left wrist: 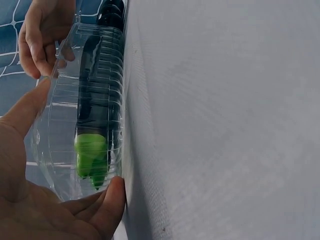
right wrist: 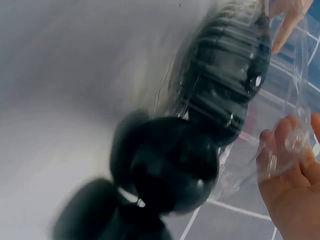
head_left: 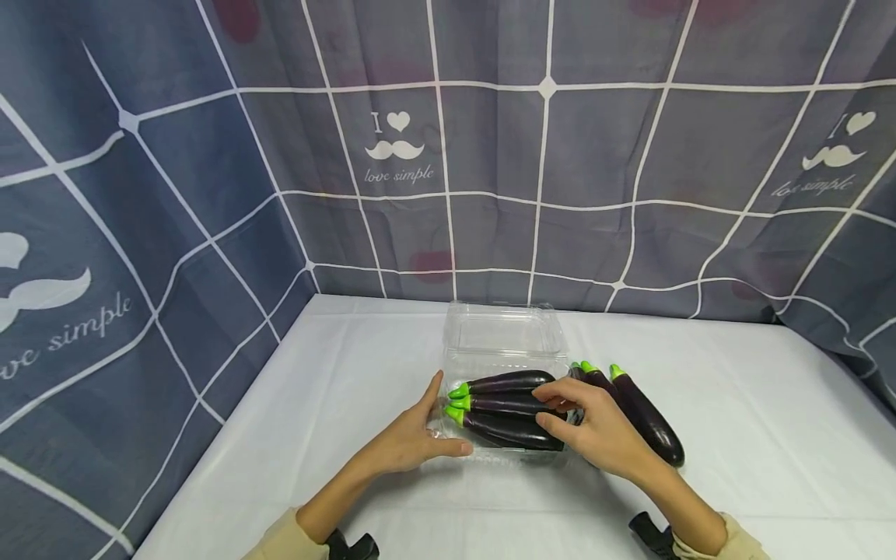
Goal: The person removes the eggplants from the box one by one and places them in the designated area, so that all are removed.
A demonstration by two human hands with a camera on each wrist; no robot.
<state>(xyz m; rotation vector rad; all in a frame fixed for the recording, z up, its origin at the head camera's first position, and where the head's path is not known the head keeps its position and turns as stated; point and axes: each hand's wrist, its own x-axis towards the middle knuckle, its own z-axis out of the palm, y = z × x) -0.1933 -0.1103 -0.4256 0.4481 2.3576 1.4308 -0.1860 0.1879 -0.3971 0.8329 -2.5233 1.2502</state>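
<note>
A clear plastic clamshell box (head_left: 514, 457) holds three dark purple eggplants (head_left: 511, 430) side by side, green stems to the left. My left hand (head_left: 413, 439) grips the box's left end, thumb at the near side. In the left wrist view, its fingertips (left wrist: 116, 192) reach the base of the clear wall. My right hand (head_left: 595, 424) hovers at the right end of the eggplants, fingers loosely bent with a gap to the thumb. The right wrist view shows its fingers (right wrist: 282, 132) through the clear plastic, with nothing between them.
More eggplants (head_left: 647, 420) lie on the white table just right of the box, partly hidden by the right hand. The box's lid (head_left: 504, 330) is folded back towards the rear. A grey checked curtain (head_left: 490, 155) encloses the table behind and at both sides.
</note>
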